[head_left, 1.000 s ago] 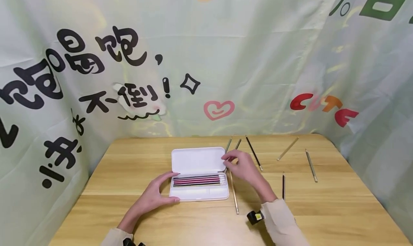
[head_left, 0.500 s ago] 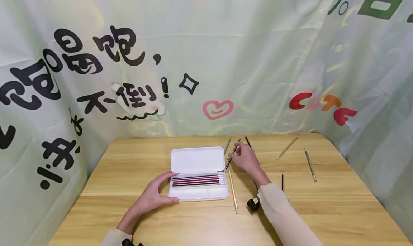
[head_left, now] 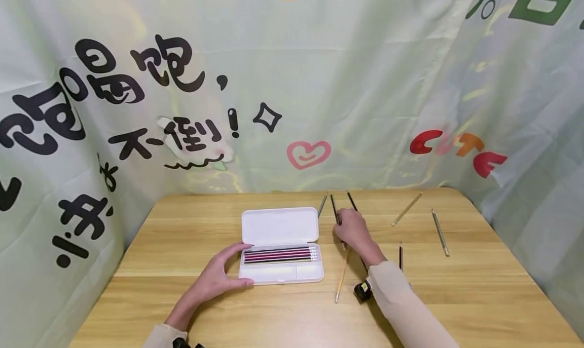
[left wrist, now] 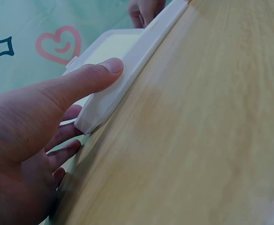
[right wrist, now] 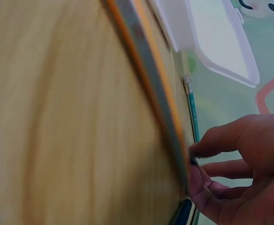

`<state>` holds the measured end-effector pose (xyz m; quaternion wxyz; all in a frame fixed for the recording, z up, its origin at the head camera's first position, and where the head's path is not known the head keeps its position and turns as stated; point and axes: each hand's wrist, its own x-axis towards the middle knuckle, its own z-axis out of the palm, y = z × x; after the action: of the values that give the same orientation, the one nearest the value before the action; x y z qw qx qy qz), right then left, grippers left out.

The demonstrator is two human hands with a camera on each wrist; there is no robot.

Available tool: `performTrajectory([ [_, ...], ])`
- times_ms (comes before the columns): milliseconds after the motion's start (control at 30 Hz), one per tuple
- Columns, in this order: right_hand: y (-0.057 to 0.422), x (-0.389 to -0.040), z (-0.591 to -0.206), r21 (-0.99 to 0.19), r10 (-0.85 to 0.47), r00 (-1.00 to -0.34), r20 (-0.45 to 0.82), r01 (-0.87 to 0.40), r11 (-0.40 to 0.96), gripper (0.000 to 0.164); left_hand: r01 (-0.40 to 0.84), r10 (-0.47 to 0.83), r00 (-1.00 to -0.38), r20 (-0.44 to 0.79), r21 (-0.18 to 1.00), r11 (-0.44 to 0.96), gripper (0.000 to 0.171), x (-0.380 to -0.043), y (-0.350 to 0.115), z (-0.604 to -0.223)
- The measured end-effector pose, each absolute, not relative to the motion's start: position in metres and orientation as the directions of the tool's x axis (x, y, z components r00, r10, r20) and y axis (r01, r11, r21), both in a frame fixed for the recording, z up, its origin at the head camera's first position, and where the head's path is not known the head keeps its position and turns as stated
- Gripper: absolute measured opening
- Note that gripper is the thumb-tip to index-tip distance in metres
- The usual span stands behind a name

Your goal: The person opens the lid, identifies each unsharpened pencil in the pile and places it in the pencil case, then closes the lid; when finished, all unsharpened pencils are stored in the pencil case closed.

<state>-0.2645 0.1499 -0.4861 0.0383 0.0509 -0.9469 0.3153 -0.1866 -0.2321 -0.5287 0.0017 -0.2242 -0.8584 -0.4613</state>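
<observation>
A white pencil case (head_left: 274, 274) lies with its lid folded back, a row of dark and magenta pencils (head_left: 278, 256) in its rear compartment. My left hand (head_left: 219, 273) grips the case's left end, thumb on the front wall (left wrist: 113, 84) and fingers round the far side. To the right of the case, my right hand (head_left: 356, 231) pinches a black pencil (head_left: 333, 203) low over the table; the fingers hide its middle. A yellow-orange pencil (head_left: 341, 279) runs toward me from beneath that hand and looms large in the right wrist view.
A green pencil (head_left: 322, 204) lies behind the case's right corner. Another black pencil (head_left: 352, 200) passes under my right arm. Farther right on the wooden table (head_left: 493, 287) lie a tan pencil (head_left: 407, 209), a grey pencil (head_left: 440, 232) and a dark pencil (head_left: 400, 257). A printed curtain surrounds the table.
My right hand went from the lid's edge to the black pencil on the right. That pencil has swung round and shifted right; the yellow-orange pencil's far end moved right too. Left hand stays put.
</observation>
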Motion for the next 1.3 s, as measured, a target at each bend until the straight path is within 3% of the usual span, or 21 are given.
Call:
performTrajectory([
  [167, 0.154, -0.26, -0.486, -0.619, -0.061, -0.992, 0.109, -0.116, 0.777, 0.004, 0.391, 0.387, -0.897, 0.213, 0.791, 0.471, 0.081, -0.187, -0.233, -0.527],
  [433, 0.163, -0.248, -0.474, -0.683, -0.053, -0.993, 0.108, -0.113, 0.722, 0.038, 0.385, 0.382, -0.901, 0.208, 0.788, 0.48, 0.081, -0.187, -0.233, -0.529],
  [700, 0.179, -0.235, -0.46, -0.72, -0.084, -0.988, 0.127, -0.15, 0.677, 0.028, 0.385, 0.382, -0.901, 0.204, 0.783, 0.488, 0.081, -0.188, -0.232, -0.528],
  [933, 0.196, -0.22, -0.449, -0.735, -0.101, -0.963, 0.251, -0.258, 0.627, 0.022, 0.396, 0.389, -0.896, 0.213, 0.779, 0.486, 0.08, -0.187, -0.233, -0.53],
  [1300, 0.206, -0.207, -0.435, -0.679, -0.098, -0.931, 0.352, -0.326, 0.658, 0.017, 0.392, 0.379, -0.901, 0.213, 0.774, 0.497, 0.081, -0.188, -0.232, -0.531],
])
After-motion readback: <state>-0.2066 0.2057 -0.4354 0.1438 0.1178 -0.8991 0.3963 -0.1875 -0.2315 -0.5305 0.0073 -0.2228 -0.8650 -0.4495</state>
